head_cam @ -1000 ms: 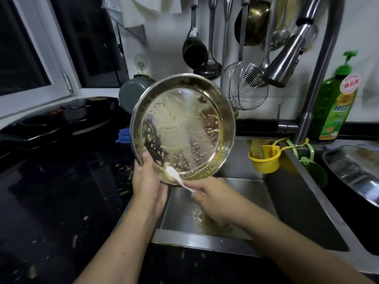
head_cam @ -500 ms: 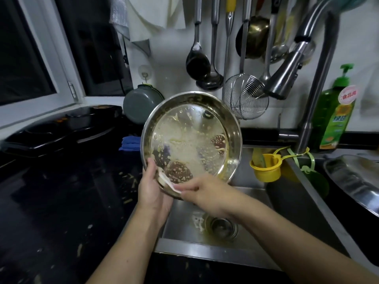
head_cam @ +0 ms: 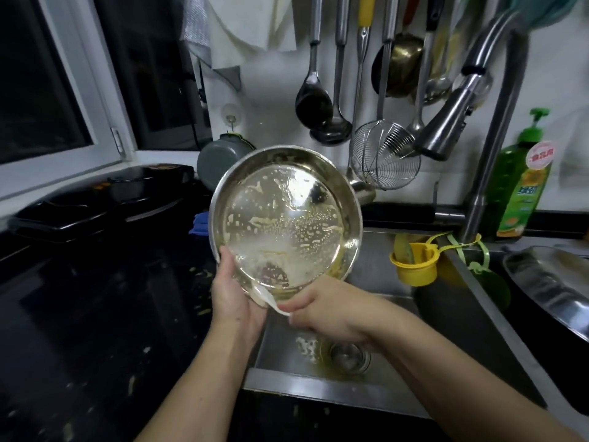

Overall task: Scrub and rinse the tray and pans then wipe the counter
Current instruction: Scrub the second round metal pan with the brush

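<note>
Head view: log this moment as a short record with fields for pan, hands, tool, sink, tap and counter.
pan: round steel pan, tilted up over the sink, inside facing the camera, spotted with pale residue
left hand: left hand grips the pan's lower left rim
right hand: right hand pinches a white scraper
tool: scraper tip lies against the pan's lower inner edge
sink: steel sink, scraps lying near the drain
tap: faucet head, no water seen running
counter: black counter flecked with crumbs

Round steel pan (head_cam: 287,215), tilted upright over sink, inside streaked with yellowish batter residue
</note>
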`<state>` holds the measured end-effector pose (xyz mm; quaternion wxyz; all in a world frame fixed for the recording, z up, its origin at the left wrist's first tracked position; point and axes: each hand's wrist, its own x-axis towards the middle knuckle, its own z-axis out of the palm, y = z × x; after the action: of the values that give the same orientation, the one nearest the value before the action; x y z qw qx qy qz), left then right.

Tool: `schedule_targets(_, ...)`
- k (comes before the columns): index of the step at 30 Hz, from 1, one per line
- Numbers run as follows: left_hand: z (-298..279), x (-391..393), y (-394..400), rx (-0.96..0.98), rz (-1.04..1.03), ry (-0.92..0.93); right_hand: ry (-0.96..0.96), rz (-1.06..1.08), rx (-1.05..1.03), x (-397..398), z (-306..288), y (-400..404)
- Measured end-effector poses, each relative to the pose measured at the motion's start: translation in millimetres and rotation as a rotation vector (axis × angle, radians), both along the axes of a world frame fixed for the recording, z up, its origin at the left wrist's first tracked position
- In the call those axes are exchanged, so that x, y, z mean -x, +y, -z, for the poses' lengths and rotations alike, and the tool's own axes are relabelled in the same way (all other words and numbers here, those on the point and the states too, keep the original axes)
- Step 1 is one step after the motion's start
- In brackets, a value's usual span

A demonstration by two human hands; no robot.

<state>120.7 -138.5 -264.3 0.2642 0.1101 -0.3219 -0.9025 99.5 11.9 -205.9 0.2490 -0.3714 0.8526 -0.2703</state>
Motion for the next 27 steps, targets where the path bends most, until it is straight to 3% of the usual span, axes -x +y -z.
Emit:
schedule_targets(6,3,6,5,0.014,-0.016,-0.037,0.107,0.058,0.128,2,-4,-30)
schedule_targets(11,9,6,-4,0.091,-0.077,-0.084,0.425,-0.078,-0.281,20,19,13)
schedule_targets(15,12,9,2,0.257,-0.138,-0.173,0.692,0.157,-0.597,47,33,58)
schedule_targets(20,18,12,3,0.387,-0.208,-0.324,1.067,0.271,-0.602,79,35,77)
schedule_targets(23,20,12,0,0.445,-0.25,-0.36,0.945,0.169,-0.623,66,60,77)
schedule_targets(27,21,14,0,0.447,-0.289,-0.368,0.423,0.013,-0.298,37,90,61)
